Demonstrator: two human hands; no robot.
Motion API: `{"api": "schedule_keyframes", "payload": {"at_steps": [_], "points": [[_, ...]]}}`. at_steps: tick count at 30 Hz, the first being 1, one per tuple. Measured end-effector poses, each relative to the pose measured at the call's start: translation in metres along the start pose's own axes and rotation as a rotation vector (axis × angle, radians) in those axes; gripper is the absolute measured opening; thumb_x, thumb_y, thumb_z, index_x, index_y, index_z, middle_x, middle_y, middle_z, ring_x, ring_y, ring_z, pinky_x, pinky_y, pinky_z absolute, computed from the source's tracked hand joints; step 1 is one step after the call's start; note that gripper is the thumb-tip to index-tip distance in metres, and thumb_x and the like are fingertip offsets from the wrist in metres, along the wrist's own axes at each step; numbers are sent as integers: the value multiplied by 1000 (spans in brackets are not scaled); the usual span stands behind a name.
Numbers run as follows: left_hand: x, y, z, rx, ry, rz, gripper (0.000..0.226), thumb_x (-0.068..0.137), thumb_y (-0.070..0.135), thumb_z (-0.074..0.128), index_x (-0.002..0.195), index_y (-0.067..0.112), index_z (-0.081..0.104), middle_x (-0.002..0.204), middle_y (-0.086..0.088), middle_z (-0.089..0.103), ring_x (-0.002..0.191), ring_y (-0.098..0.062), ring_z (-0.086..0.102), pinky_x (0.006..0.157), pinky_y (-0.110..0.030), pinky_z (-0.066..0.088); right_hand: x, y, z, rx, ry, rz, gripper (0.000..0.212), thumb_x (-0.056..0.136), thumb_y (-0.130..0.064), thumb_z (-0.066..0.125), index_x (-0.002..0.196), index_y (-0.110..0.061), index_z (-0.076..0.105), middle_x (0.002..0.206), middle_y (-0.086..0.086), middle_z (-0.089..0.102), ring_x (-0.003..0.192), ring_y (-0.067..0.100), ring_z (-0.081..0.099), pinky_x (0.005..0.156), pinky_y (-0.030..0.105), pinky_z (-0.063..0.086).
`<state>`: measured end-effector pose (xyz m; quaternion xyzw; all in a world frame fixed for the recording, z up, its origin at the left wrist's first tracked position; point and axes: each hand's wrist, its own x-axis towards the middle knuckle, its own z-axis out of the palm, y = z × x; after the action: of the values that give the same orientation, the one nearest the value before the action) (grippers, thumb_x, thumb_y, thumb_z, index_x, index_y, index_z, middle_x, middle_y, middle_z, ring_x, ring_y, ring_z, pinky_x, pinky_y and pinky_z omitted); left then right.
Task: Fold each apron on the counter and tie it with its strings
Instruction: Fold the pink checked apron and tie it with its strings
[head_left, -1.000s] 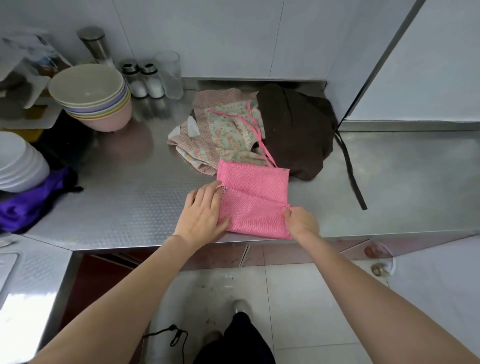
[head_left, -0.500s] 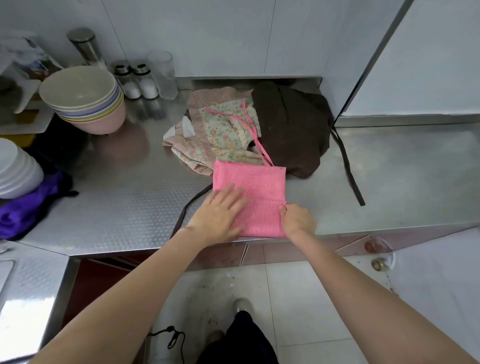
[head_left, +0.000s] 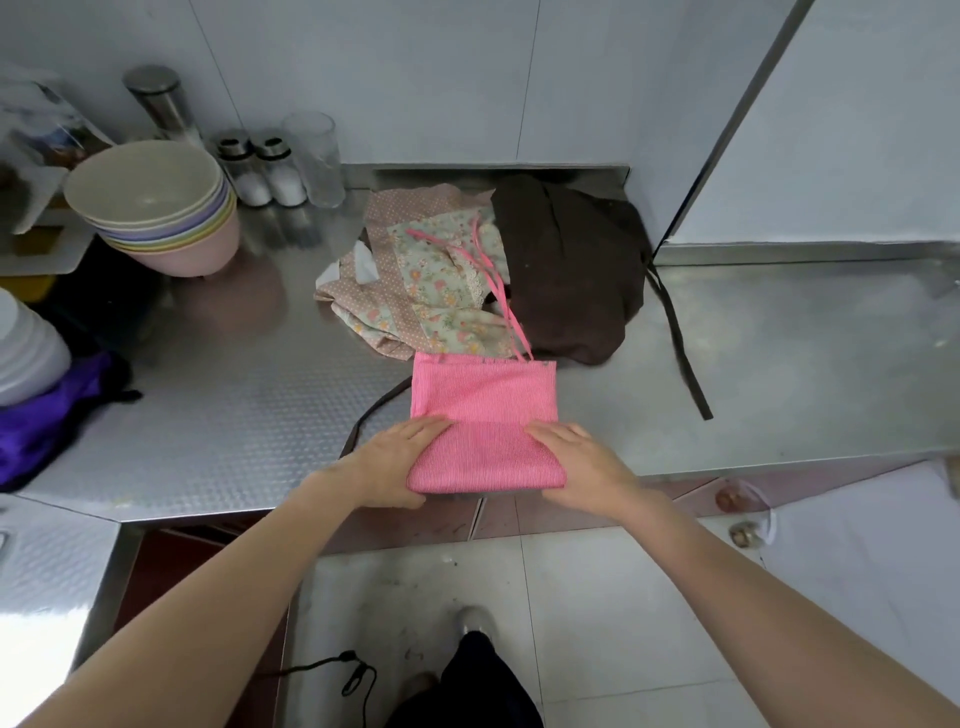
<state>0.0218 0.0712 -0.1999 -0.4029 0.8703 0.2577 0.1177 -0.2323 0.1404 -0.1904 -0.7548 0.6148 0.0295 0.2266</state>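
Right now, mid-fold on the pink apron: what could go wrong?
1. The pink apron lies at the counter edge, so it could slip off.
2. Its pink strings trail over the floral apron, which may drag along.
3. The left hand and right hand grip only the near fold; far layers may spring open.

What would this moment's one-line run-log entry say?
step: folding pink apron | left hand: grips near-left edge | right hand: grips near-right edge | strings: untied | floral apron, brown apron: unfolded
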Motion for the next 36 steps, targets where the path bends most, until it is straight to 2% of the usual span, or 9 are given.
{"api": "schedule_keyframes", "payload": {"at_steps": [3, 7, 13, 17, 19, 23, 27, 30, 36], "points": [[-4, -2, -15, -415, 39, -169, 85, 67, 43, 70, 142, 21, 36, 139, -4, 46, 125, -20, 46, 105, -23, 30, 0, 7, -11, 435, 41, 243, 38, 83, -23, 63, 121, -22, 60, 115, 0, 63, 110, 21, 57, 90, 26, 41], [1, -6, -21, -988, 148, -375, 31, 90, 22, 60, 115, 3, 59, 90, -5, 62, 77, -17, 58, 77, -25, 52, 16, 10, -19, 877, 63, 440, 9, 91, -27, 58, 96, -21, 62, 95, 1, 66, 95, 22, 62, 90, 36, 48], [18, 3, -7, -606, 242, -633, 42, 92, 35, 54, 58, 11, 46, 64, -9, 55, 65, -26, 57, 70, -34, 49, 41, -8, -7, 350, 121, 639, 41, 99, -38, 39, 95, -6, 64, 99, 15, 64, 101, 33, 61, 73, 31, 42], [17, 1, -13, -716, 172, -706, 34, 88, 35, 61, 68, 9, 55, 64, -6, 57, 63, -23, 58, 72, -35, 52, 47, -11, -4, 219, 141, 688, 42, 98, -39, 41, 101, -4, 65, 104, 14, 66, 101, 31, 61, 68, 28, 39], [19, 4, -22, -426, 219, -689, 35, 84, 40, 64, 95, 8, 59, 90, -8, 60, 88, -26, 59, 79, -38, 49, 48, -9, -6, 227, 130, 694, 41, 97, -40, 43, 95, -5, 65, 95, 11, 64, 94, 29, 61, 60, 25, 35], [39, 13, -43, -82, 296, -328, 58, 86, 38, 60, 133, 13, 38, 132, -9, 42, 124, -28, 38, 102, -43, 34, 52, -1, -14, 310, 27, 674, 41, 96, -40, 47, 67, -11, 49, 84, 10, 59, 80, 29, 61, 60, 29, 40], [64, 23, -46, 147, -33, -183, 64, 84, 52, 58, 134, 16, 40, 133, -3, 44, 123, -23, 43, 100, -40, 34, 51, 7, -30, 313, -58, 653, 33, 90, -41, 56, 86, -9, 58, 94, 13, 66, 83, 31, 66, 62, 32, 50], [74, 29, -39, 151, -53, -190, 59, 82, 44, 64, 129, 17, 41, 130, -2, 50, 119, -22, 49, 96, -39, 37, 60, 5, -43, 27, 225, 468, 24, 90, -32, 58, 95, -8, 62, 101, 11, 63, 94, 29, 62, 74, 35, 48], [77, 42, -33, 20, -140, -308, 56, 82, 28, 69, 125, 9, 39, 116, -9, 56, 110, -29, 55, 99, -46, 41, 106, -21, -43, 121, 88, 394, 31, 87, -39, 62, 69, -14, 60, 87, 8, 64, 87, 26, 64, 65, 30, 43]]}}
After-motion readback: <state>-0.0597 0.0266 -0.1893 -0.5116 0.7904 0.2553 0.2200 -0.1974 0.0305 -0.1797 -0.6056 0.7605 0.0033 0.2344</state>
